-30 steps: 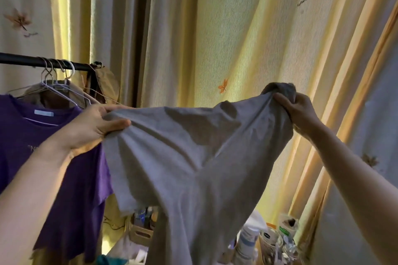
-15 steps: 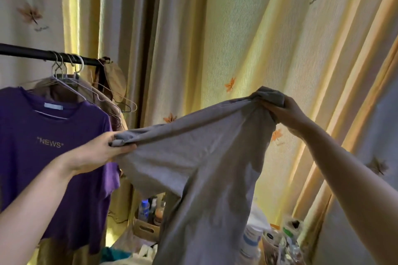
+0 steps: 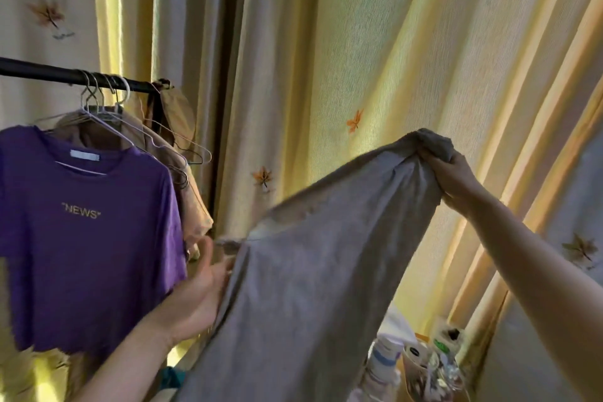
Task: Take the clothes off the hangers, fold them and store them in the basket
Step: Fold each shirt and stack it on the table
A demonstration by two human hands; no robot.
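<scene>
The fingers of my right hand are curled tight round a bunched corner of the grey garment, holding it up at the right of the frame. From there the cloth slopes down and left to my left hand at lower centre. That hand lies against the garment's left edge with the thumb straight and standing off the fabric. Its fingers are hidden behind the cloth, so I cannot tell whether they grip it or only touch it. The garment is off its hanger and hangs in the air between my hands, its lower part dropping out of the bottom of the frame. I judge I am at the folding step for this piece, spreading it out before the first fold. Next I need a sure hold on the left edge, level with the right, to draw the top edge straight. Then I can bring the sides together. To the left, the purple T-shirt and a beige garment hang on wire hangers from the black rail and wait their turn. A leaf-print curtain fills the background, and bottles stand at lower right. The basket is not in view.
</scene>
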